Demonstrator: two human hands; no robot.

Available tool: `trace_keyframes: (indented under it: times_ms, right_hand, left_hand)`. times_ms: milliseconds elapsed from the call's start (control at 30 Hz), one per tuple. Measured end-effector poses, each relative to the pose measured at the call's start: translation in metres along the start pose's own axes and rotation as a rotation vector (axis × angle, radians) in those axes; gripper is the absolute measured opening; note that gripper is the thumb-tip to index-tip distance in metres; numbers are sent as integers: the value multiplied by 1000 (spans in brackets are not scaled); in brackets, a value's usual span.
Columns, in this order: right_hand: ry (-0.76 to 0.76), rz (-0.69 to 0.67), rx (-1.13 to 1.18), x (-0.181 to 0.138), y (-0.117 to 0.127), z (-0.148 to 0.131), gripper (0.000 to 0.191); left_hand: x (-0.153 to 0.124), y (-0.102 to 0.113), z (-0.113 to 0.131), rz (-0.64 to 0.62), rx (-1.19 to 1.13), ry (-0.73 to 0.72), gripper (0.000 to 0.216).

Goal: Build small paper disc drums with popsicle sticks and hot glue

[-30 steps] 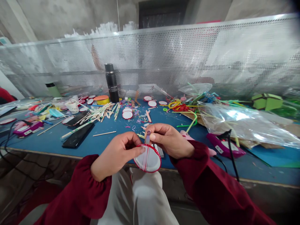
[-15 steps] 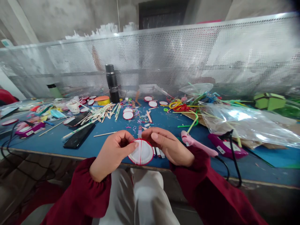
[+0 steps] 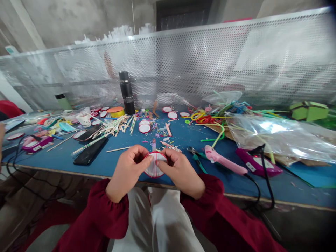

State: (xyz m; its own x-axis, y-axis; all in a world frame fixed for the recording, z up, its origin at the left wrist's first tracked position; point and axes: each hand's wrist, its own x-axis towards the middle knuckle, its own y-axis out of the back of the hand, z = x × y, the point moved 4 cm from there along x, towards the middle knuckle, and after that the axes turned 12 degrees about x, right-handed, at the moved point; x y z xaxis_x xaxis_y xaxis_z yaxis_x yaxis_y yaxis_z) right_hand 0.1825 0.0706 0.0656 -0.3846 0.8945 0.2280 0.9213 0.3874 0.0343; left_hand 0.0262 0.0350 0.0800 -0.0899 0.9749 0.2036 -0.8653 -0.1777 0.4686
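A white round disc with a red rim and a red line down its middle is held just above the table's front edge. My left hand is closed on its left edge, thumb lying on the white face. On the opposite edge my right hand pinches the disc between thumb and fingers. Just beyond the disc shows a small purplish strip; whether it touches the disc I cannot tell. Teal-handled pliers and a pink hot glue gun lie right of my right hand.
Wooden sticks, black phones and a black bottle stand or lie left. Similar red-rimmed discs are farther back. Clear plastic and a purple box lie right. Part of another person's hand shows at the left edge.
My right hand has moved left and down, and its thumb and fingers now grip the disc's right edge. The pliers have come into sight. My left hand keeps its hold.
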Motion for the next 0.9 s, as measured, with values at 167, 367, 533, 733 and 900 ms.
trace_keyframes:
  times_ms: [167, 367, 533, 733, 900]
  right_hand:
    - [13, 33, -54, 1, 1, 3, 8]
    - [38, 69, -107, 2, 0, 0, 10]
    - [25, 52, -94, 3, -2, -2, 11]
    - [30, 54, -35, -8, -9, -2, 4]
    - [3, 68, -57, -31, -24, 9, 5]
  left_hand:
    - [0, -4, -2, -47, -60, -10, 24]
    - [0, -5, 1, -82, -21, -16, 16]
    - [3, -3, 1, -86, 10, 2, 17]
    - [-5, 0, -11, -98, -26, 36, 21]
    - [-27, 0, -27, -140, -13, 92, 20]
